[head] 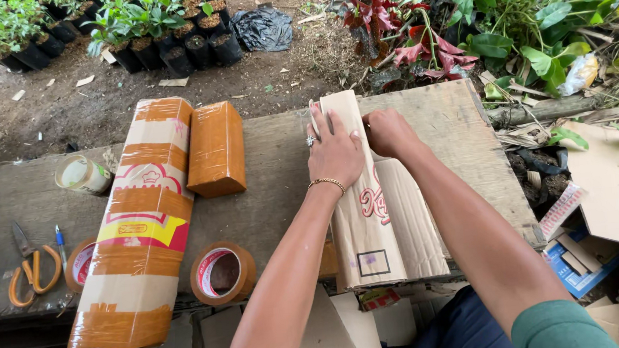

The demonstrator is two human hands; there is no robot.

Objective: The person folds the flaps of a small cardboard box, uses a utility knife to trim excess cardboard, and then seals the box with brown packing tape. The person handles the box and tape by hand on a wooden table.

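Cardboard [371, 213], brown and folded into a long flat sheet, lies on the wooden tabletop [272, 162] right in front of the person, with its near end hanging a little over the front edge. The left hand [335, 150] rests flat on the far part of this sheet, with the fingers [329, 117] stretched out and pressing down, so it does not grip anything. The right hand [389, 132] is just beside it, touching the same sheet with the fingers curled in; if they pinch a fold, I cannot tell. On the sheet there is red curved lettering and, near the front end, a small dark square outline. To the left lies a long wrapped parcel [139, 220], covered with bands of brown tape over cardboard, with a yellow and red label in the middle part and a red drawing above it. Just beside its far end is a small block parcel [215, 148], fully wrapped in shiny brown tape. A tape roll [221, 273] with red and white inside stands near the front edge, between the long parcel and the left arm. A second tape roll [81, 264] is partly hidden behind the long parcel. Scissors [30, 268] with orange handles lie at the far left, near a pen [60, 245].
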